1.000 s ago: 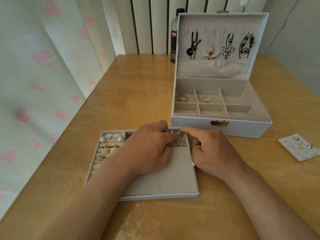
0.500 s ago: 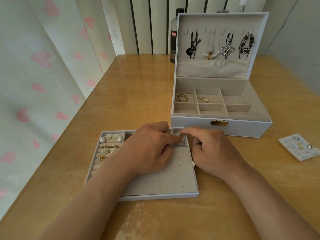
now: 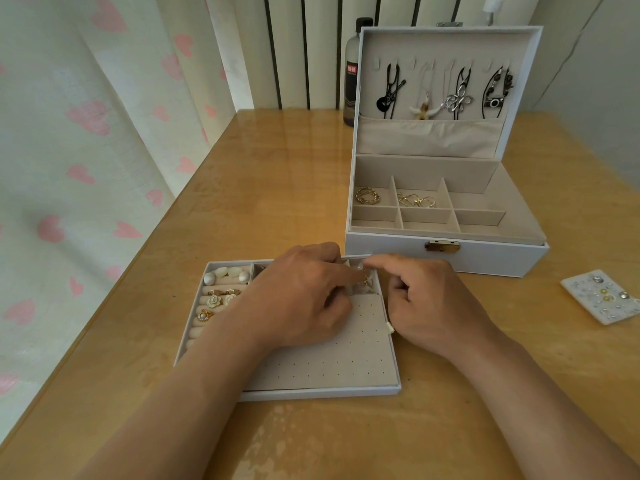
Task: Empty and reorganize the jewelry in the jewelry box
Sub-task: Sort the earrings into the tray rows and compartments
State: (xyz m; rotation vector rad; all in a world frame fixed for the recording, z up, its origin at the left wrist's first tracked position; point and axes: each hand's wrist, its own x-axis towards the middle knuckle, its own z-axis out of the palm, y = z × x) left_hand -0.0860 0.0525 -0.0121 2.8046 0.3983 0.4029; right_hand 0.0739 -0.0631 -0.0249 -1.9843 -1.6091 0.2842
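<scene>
A pale removable tray lies on the table in front of the open white jewelry box. My left hand lies over the tray and pinches a small gold-and-pearl earring above the tray's back right compartment. My right hand meets it from the right, index fingertip on the same earring, the other fingers curled. Pearl and flower rings sit in the tray's ring rolls at left. In the box, gold rings and gold hoops fill two compartments. Several necklaces hang in the lid.
A white card of stud earrings lies on the wooden table at the right. A dark bottle stands behind the box's left corner. A heart-patterned curtain hangs along the table's left edge.
Both hands stay at the tray's back right compartment. The fingertips have shifted slightly around the small earring; nothing else has moved.
</scene>
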